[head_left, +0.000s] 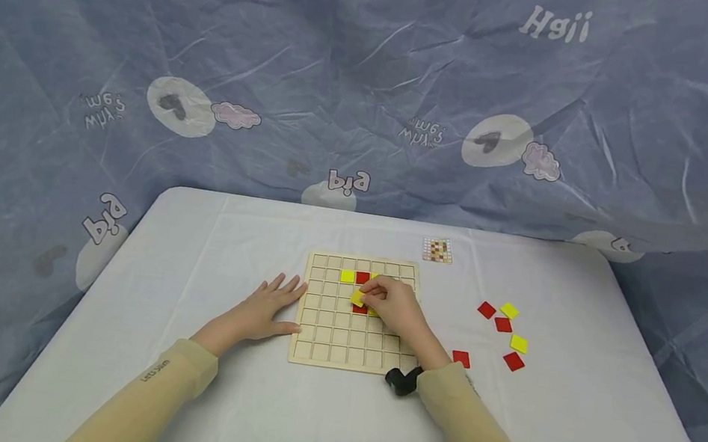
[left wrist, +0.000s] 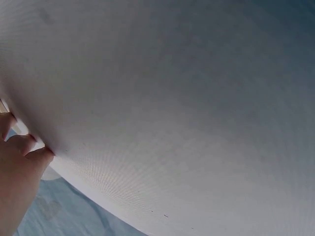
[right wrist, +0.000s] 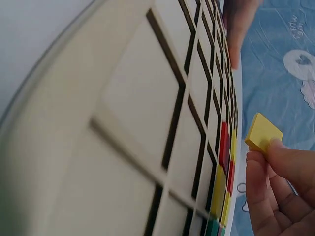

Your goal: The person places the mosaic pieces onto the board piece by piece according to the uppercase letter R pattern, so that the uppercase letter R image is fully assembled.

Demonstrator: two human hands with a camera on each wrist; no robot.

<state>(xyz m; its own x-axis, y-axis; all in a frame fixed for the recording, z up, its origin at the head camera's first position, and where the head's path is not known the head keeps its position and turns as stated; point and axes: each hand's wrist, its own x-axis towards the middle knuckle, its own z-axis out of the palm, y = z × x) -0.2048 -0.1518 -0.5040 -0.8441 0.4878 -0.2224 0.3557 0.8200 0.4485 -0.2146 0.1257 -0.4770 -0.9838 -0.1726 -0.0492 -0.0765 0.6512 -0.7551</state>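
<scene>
Between thumb and fingers, my right hand [head_left: 392, 306] pinches a yellow square tile [right wrist: 266, 132] just above the wooden grid board [head_left: 324, 338]. Under and around that hand, a yellow tile [head_left: 348, 276], a red tile [head_left: 363, 277] and another red tile [head_left: 360, 309] sit in the board's cells; more tiles are partly hidden by the fingers. My left hand [head_left: 266, 311] lies with spread fingers at the board's left edge, thumb and fingertips touching or very near it. In the left wrist view, only part of the left hand [left wrist: 22, 157] shows against the white tabletop.
Loose red tiles [head_left: 514, 361] and yellow tiles [head_left: 519, 343] lie scattered right of the board. A small printed pattern card [head_left: 437, 250] is behind the board. Near my right sleeve sits a black object [head_left: 402, 381]. A patterned blue-grey cloth [head_left: 346, 84] hangs behind the white table.
</scene>
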